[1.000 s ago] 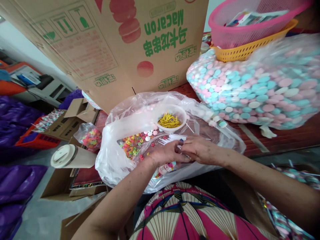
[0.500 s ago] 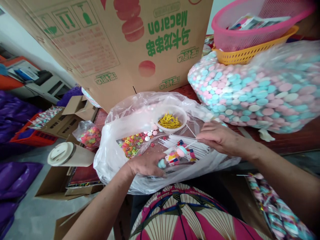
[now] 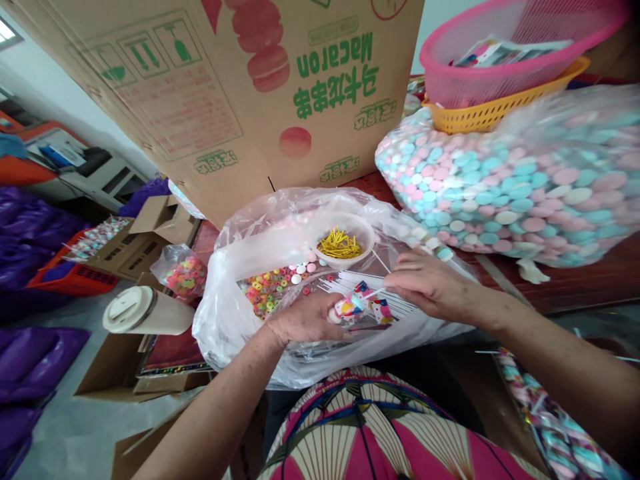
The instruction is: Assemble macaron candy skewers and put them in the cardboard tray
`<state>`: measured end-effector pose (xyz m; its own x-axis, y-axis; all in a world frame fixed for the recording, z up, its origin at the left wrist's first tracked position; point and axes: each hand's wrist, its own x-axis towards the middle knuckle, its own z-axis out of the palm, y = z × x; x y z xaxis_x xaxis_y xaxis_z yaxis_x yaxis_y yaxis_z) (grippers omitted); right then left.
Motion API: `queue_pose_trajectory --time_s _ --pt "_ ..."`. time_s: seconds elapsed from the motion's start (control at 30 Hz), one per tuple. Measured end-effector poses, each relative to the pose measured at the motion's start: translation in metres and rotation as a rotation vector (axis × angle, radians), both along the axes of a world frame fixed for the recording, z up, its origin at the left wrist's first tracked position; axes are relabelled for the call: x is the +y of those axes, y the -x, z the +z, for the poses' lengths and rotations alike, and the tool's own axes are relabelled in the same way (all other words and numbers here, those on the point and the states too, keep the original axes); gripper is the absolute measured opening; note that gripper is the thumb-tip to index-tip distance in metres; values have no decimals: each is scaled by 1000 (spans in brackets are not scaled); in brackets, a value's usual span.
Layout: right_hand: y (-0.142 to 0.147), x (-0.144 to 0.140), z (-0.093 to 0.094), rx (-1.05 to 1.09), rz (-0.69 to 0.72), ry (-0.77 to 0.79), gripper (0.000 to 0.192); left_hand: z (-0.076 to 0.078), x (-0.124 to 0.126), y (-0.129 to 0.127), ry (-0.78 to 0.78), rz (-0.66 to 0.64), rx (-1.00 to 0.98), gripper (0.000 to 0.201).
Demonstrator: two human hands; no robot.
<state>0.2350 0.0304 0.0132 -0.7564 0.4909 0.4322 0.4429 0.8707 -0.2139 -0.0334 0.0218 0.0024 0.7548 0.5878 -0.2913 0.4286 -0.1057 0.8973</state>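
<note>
My right hand [image 3: 425, 283] pinches a thin white stick [image 3: 374, 292] that points left, with a pale blue candy [image 3: 357, 301] near its far end. Facing it, my left hand [image 3: 307, 319] is closed, thumb and fingers on a pale pinkish-white candy [image 3: 334, 316]. Brightly printed wrapper pieces [image 3: 383, 312] lie around and between the hands. Below them is a bunch of white sticks [image 3: 345, 280]. Small ring candies [image 3: 263, 293] lie left of the sticks. A clear bowl [image 3: 371, 248] of gold twist ties [image 3: 340, 244] stands behind.
Clear plastic sheeting [image 3: 215, 300] surrounds the work spot. A large carton [image 3: 200, 87] stands behind. On the right are a big bag of pastel candies [image 3: 510, 193] and stacked pink [image 3: 450, 77] and yellow baskets [image 3: 480, 115]. A lidded cup [image 3: 160, 313] stands at the left.
My left hand has moved right and slightly up, closing on a pinkish-white candy. My right hand has shifted slightly left with the stick. The view has shifted a little.
</note>
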Motion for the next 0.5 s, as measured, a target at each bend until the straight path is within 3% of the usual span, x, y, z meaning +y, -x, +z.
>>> queue_pose_trajectory --time_s 0.3,0.5 --pt "38 -2 -17 -203 -23 165 20 -12 -9 -29 -24 171 15 24" --pt "19 9 -23 -68 -12 301 30 -6 -4 -3 293 256 -94 45"
